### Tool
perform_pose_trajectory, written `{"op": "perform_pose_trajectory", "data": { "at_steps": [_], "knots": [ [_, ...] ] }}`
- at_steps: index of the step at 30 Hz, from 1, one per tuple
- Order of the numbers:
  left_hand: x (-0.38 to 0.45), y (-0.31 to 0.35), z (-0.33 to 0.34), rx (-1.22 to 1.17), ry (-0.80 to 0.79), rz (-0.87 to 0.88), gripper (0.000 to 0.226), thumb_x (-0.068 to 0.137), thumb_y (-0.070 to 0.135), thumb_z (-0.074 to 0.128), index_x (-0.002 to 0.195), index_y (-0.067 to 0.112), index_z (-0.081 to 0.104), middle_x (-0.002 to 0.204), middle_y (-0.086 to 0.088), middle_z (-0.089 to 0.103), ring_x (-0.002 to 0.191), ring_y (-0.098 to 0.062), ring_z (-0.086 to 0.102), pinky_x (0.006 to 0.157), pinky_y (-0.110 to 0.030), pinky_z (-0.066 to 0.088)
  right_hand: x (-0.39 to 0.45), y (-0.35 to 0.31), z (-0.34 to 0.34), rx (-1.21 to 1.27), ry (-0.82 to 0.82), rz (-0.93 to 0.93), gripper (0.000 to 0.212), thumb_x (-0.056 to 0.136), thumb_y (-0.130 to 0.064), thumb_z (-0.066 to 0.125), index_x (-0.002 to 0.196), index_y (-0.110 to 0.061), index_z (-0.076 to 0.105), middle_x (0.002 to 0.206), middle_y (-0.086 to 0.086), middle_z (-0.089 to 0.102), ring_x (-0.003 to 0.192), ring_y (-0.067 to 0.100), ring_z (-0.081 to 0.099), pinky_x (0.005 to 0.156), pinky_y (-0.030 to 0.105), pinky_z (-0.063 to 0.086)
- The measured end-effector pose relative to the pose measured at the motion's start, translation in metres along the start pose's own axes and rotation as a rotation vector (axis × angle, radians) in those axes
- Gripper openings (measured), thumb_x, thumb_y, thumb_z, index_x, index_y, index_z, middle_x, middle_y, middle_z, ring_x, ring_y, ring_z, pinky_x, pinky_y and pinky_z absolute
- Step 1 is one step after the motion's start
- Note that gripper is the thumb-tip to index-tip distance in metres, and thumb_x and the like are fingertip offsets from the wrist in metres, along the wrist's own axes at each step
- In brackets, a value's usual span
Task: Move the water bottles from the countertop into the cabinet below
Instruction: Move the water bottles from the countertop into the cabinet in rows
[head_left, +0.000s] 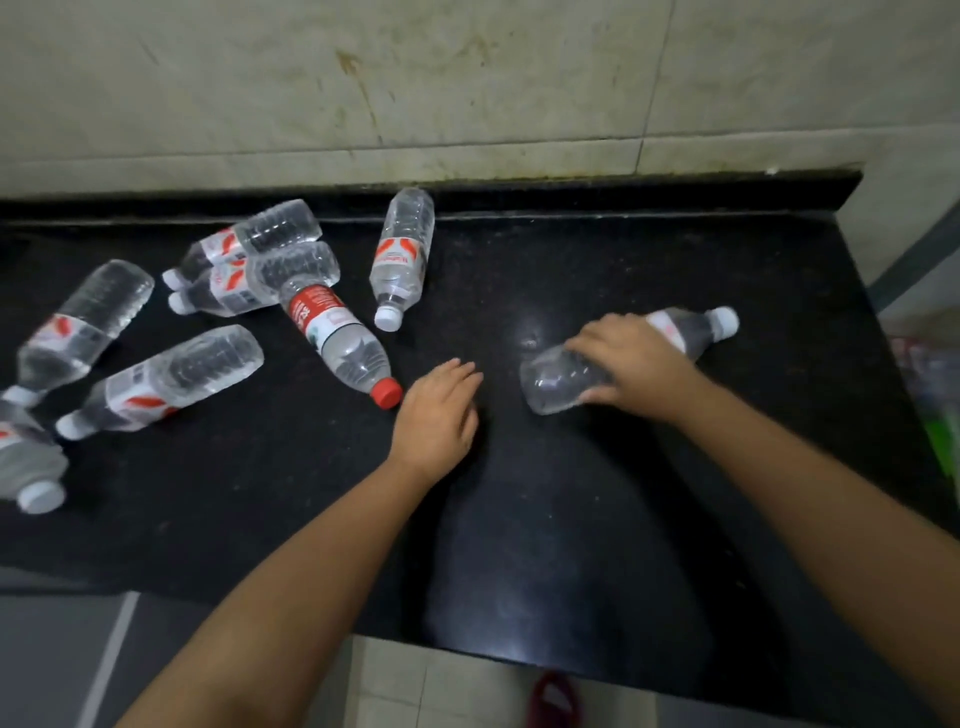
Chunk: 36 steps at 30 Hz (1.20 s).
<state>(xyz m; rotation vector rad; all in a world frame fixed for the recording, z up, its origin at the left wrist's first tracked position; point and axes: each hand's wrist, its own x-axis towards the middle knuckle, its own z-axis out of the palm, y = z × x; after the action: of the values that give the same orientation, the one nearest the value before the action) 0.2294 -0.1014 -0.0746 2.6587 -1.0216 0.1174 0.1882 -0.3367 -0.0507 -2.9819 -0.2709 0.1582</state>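
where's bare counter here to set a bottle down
Bare: the counter behind both hands up to the wall, and the near strip by the front edge. Crowded: the left end, where bottles lie bunched. The right hand grips one bottle.

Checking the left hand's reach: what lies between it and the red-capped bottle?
Head view: only a narrow strip of bare black countertop lies between the left hand and the red-capped bottle.

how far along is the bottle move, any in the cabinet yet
Nothing shows as done: the cabinet is out of view. In hand: the right hand grips one white-capped bottle lying on the black countertop; the left hand is open beside the red-capped bottle. Left: that one plus six white-capped bottles lying on the left side, such as this bottle.
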Motion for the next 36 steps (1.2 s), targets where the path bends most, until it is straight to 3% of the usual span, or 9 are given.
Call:
{"op": "perform_pose_trajectory", "data": {
  "at_steps": [2,5,9,14,21,23,27,34,36],
  "knots": [
    [-0.011,-0.018,-0.015,0.12,0.066,0.016,0.041,0.055,-0.011,0.078,0.096,-0.008,0.07,0.1,-0.025,0.072,0.096,-0.041,0.069,0.08,-0.051,0.055,-0.018,-0.033,0.009,0.017,0.01,-0.048,0.059,0.082,-0.041,0.064,0.132,-0.013,0.049,0.135,0.011,0.051,0.124,0.027,0.045,0.108,0.04,0.029],
    [-0.017,-0.039,-0.029,0.298,-0.249,-0.144,0.053,0.083,0.009,0.057,0.135,0.009,0.046,0.146,-0.01,0.042,0.138,-0.027,0.034,0.108,-0.042,0.034,-0.036,-0.066,0.01,0.064,-0.025,-0.131,0.055,0.083,-0.03,0.065,0.132,-0.011,0.049,0.137,0.014,0.05,0.126,0.029,0.046,0.11,0.042,0.029],
    [-0.007,-0.048,-0.034,0.626,-0.445,-0.056,0.044,0.09,0.017,0.051,0.133,0.016,0.043,0.142,-0.006,0.039,0.134,-0.026,0.031,0.103,-0.041,0.033,-0.045,-0.048,-0.004,0.048,-0.155,0.055,0.056,0.089,-0.016,0.05,0.142,-0.022,0.031,0.153,-0.003,0.028,0.143,0.014,0.02,0.119,0.043,0.005],
    [0.009,-0.047,-0.033,0.816,-0.487,0.087,0.032,0.096,0.01,0.04,0.126,0.006,0.051,0.132,-0.008,0.05,0.127,-0.028,0.036,0.095,-0.036,0.04,-0.048,-0.006,-0.006,0.091,-0.255,0.341,0.072,0.084,0.006,0.046,0.145,-0.022,0.022,0.154,0.003,0.027,0.144,0.026,0.018,0.119,0.043,0.02],
    [-0.013,-0.061,-0.039,0.753,-0.577,0.137,0.033,0.096,0.003,0.038,0.128,0.0,0.047,0.133,-0.015,0.046,0.126,-0.032,0.037,0.094,-0.039,0.045,-0.041,0.013,-0.004,-0.034,-0.326,0.326,0.031,0.087,-0.009,0.052,0.117,-0.01,0.053,0.124,0.013,0.057,0.115,0.028,0.052,0.097,0.032,0.041],
    [-0.03,-0.058,-0.05,0.733,-0.466,0.191,0.029,0.09,0.002,0.05,0.118,-0.003,0.053,0.123,-0.019,0.053,0.117,-0.033,0.047,0.087,-0.038,0.051,-0.048,0.009,-0.01,-0.025,-0.371,0.326,0.029,0.084,-0.011,0.056,0.113,-0.009,0.056,0.12,0.015,0.059,0.112,0.029,0.055,0.092,0.032,0.044],
    [-0.057,-0.037,-0.08,0.707,-0.162,0.378,0.037,0.025,0.002,0.091,0.055,0.002,0.069,0.053,-0.012,0.065,0.05,-0.027,0.066,0.032,-0.023,0.05,-0.069,-0.011,-0.03,0.063,-0.314,0.349,0.027,0.08,-0.008,0.062,0.107,-0.007,0.061,0.113,0.014,0.064,0.103,0.028,0.058,0.087,0.034,0.046],
    [-0.12,-0.008,-0.122,0.533,-0.017,0.346,0.047,0.014,-0.003,0.087,0.056,0.002,0.068,0.054,-0.011,0.065,0.047,-0.026,0.064,0.025,-0.02,0.039,-0.13,-0.088,-0.061,0.246,0.017,0.429,0.024,0.079,-0.017,0.067,0.101,-0.009,0.061,0.105,0.015,0.065,0.084,0.021,0.056,0.071,0.028,0.043],
    [-0.151,-0.006,-0.136,0.428,-0.018,0.25,0.046,0.033,-0.006,0.087,0.075,-0.003,0.07,0.072,-0.017,0.068,0.065,-0.033,0.066,0.034,-0.026,0.049,-0.146,-0.126,-0.064,0.196,0.095,0.422,0.028,0.081,-0.021,0.066,0.106,-0.008,0.061,0.108,0.015,0.066,0.093,0.026,0.059,0.077,0.032,0.044]
  ]
}}
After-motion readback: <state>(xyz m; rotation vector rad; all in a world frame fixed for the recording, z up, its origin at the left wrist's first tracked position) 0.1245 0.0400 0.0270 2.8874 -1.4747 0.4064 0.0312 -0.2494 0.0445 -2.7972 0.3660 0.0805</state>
